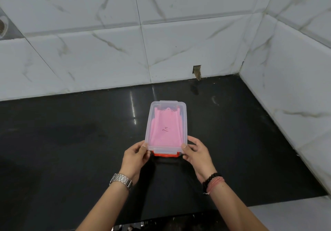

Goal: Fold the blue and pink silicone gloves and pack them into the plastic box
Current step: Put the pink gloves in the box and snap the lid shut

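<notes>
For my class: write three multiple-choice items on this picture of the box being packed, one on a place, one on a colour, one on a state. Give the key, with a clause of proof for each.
1. Where does the plastic box rest?
A. On the black counter
B. On a white tiled floor
C. On a wooden shelf

2. What colour is the latch at the box's near end?
A. Green
B. Orange-red
C. Yellow

3. How does the box stand?
A. Open, lid lying beside it
B. Tipped on its side
C. Lid on, pink glove seen through it

Key:
1 A: the box lies flat on the black counter before the marble-look wall tiles.
2 B: the orange-red latch shows between the left hand and right hand.
3 C: the clear lid covers the box, the pink glove shows through it, and each hand has a grip on a near corner.
</notes>
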